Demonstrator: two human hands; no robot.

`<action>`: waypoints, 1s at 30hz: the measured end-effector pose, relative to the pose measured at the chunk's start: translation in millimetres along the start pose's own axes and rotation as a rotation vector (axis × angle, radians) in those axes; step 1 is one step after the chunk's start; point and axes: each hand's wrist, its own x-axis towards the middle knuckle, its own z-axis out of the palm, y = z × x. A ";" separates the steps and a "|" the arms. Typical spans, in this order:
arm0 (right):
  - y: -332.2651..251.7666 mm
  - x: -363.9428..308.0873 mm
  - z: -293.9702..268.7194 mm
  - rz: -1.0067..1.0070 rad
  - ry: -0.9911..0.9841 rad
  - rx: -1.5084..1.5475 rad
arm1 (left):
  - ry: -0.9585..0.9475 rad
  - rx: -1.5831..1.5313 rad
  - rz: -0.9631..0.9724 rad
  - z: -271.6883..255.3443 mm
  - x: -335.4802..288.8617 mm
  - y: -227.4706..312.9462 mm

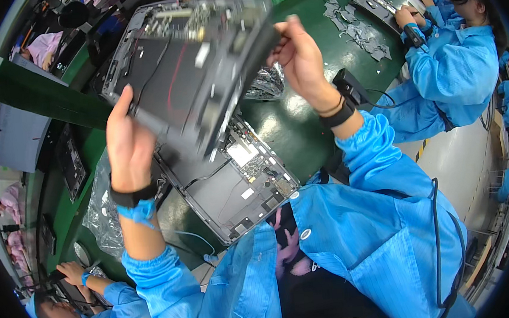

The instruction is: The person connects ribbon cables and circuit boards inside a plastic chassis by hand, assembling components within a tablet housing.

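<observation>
Between my two hands I hold up an opened laptop base, tilted and partly blurred, its circuit board and dark inner panel facing up. My left hand is closed on its near left edge, thumb on top and the other fingers hidden beneath. At its right side my right hand grips the edge with bent fingers. Under it, a second opened laptop base lies on the green table close to my body, with its board, a black cable and a white label showing; the raised one covers its far part.
Clear plastic bags lie left of the lower base, with another bag beyond it. Grey scraps are spread on the green table. Co-workers in blue sit at right and lower left. A black device stands near my right wrist.
</observation>
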 end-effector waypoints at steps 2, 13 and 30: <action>20.3 9.3 -27.6 -0.096 -0.071 -0.645 | 0.012 0.123 0.006 -26.8 -31.0 4.9; 55.6 -1.0 -27.6 -0.366 -0.684 -1.473 | 0.329 0.495 0.108 -76.4 -140.7 -60.3; 31.9 3.9 13.2 -0.073 -0.361 -1.176 | -0.142 1.813 0.857 -16.5 -47.9 2.3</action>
